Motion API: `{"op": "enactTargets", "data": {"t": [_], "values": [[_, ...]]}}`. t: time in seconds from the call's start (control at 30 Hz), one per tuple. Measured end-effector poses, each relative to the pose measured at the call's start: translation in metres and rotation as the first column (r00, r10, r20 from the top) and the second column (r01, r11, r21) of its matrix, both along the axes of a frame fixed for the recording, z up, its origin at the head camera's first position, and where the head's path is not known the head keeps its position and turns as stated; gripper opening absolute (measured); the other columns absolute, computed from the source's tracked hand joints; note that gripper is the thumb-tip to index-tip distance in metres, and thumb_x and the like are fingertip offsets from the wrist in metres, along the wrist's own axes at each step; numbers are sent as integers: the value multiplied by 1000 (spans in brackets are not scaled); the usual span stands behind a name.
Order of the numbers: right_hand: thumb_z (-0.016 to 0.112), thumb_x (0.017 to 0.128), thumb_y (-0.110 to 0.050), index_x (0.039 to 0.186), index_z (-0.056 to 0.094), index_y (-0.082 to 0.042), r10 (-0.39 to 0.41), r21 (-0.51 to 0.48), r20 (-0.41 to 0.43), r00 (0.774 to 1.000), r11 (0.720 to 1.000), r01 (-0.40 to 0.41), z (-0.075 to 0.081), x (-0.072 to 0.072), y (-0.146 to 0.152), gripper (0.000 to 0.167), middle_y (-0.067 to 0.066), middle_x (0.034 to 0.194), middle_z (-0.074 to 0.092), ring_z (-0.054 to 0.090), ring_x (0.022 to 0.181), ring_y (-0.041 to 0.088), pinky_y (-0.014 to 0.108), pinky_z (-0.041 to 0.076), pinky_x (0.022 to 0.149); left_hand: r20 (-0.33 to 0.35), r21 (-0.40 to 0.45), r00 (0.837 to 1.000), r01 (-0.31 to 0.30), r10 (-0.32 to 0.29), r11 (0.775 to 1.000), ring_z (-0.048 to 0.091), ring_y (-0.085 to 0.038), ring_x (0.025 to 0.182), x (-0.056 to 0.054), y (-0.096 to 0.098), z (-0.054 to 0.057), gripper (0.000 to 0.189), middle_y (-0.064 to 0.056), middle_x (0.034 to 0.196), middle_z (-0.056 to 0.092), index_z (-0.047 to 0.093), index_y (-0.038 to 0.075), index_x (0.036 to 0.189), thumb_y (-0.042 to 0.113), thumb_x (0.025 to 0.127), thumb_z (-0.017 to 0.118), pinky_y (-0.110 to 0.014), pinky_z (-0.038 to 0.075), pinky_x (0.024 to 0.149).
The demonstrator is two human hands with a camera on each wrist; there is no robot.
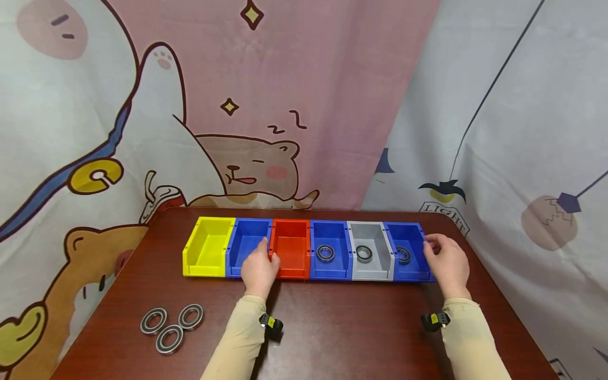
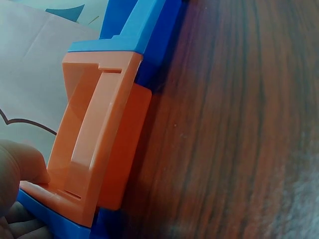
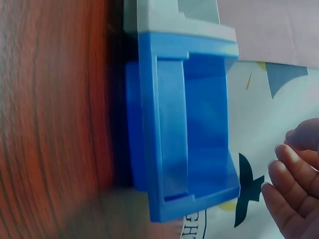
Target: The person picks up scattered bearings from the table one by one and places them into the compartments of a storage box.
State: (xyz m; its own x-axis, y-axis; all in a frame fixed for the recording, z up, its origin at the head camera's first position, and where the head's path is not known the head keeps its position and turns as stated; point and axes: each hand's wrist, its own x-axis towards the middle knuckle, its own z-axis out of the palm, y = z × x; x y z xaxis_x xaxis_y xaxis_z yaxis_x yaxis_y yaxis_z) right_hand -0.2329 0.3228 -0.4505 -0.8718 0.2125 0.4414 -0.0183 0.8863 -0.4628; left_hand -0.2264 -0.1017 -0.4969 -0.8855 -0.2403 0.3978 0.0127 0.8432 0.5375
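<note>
Head view: left hand (image 1: 259, 269) pinches the bright red bin (image 1: 292, 273); right hand (image 1: 448, 265) loosely curved, empty.

Red bin (image 1: 291, 253), yellow bin (image 1: 209, 249), wood-grained table (image 1: 351, 332)

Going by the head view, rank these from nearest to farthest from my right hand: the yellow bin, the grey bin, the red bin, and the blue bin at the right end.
1. Right-end blue bin: right beside your right hand.
2. Grey bin: next one to the left.
3. Red bin: farther left, mid-row.
4. Yellow bin: at the row's left end.
</note>
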Motion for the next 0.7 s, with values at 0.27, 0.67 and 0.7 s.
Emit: {"op": "enactTargets", "data": {"t": [0.27,0.67,0.7], "values": [[64,94,-17,120,62,1,11,21,101,995,1000,-13,0,-5,13,31,24,107,62,58,92,40,54,50,74,-2,2,1000,1,-1,1000,67,-39,72,2,1,1,47,-22,105,71,63,-1,127,15,85,72,-51,56,62],[62,94,-18,142,38,11,69,38,380,922,995,-90,-10,-16,18,61,40,130,47,50,115,56,66,44,90,-60,-5,998,4,-4,1000,67,-39,71,-1,0,-3,45,-23,103,71,65,-4,123,14,82,72,-52,55,61],[61,95,-18,143,35,12,73,36,403,912,995,-96,-10,-16,18,62,41,132,46,48,117,56,67,43,92,-57,-5,998,4,-5,1000,67,-39,72,0,0,-3,45,-23,103,71,65,-3,123,14,82,72,-52,55,62]]}}
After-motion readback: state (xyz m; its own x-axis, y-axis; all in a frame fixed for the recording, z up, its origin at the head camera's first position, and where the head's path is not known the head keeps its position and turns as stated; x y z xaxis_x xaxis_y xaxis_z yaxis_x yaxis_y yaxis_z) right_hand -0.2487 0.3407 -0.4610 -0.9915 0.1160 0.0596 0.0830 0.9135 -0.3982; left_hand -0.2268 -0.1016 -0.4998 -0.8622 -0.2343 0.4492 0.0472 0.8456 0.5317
